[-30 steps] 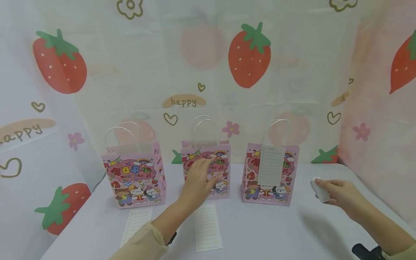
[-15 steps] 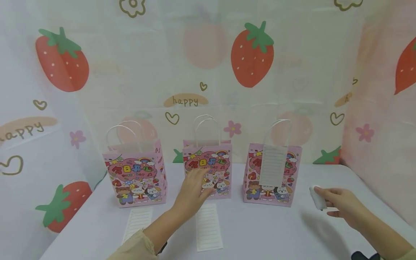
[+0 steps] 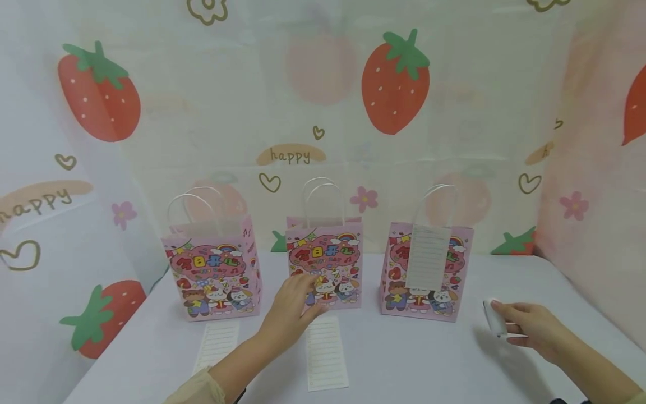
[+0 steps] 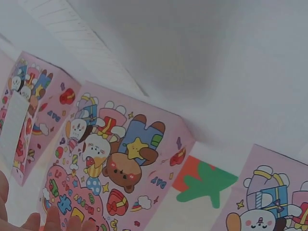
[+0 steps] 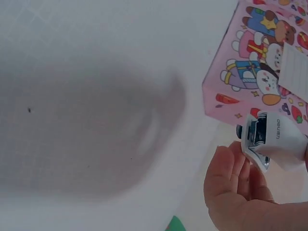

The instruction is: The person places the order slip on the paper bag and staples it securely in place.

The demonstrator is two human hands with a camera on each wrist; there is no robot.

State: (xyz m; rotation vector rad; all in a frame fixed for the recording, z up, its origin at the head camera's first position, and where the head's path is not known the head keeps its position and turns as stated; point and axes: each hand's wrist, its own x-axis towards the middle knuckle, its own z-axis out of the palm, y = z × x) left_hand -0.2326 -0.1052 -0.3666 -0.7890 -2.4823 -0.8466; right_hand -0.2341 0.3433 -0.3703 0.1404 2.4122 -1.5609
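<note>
Left hand [image 3: 287, 314], thumb apart, has lowered before the middle bag [image 3: 335, 261]; right hand [image 3: 536, 326] grips a white stapler [image 5: 283, 140].

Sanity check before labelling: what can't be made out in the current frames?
Head: lower end of left slip, behind left forearm.
Head: inside of middle bag, behind its front.
Head: any handwriting on right slip, too small.
Left wrist: most of left hand, beyond lower-left corner.
Right wrist: white tool's rear, lost at right edge.

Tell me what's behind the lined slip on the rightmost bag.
Behind the lined paper slip is the pink gift bag; cartoon animals show near its bottom, but print directly behind is covered.
</note>
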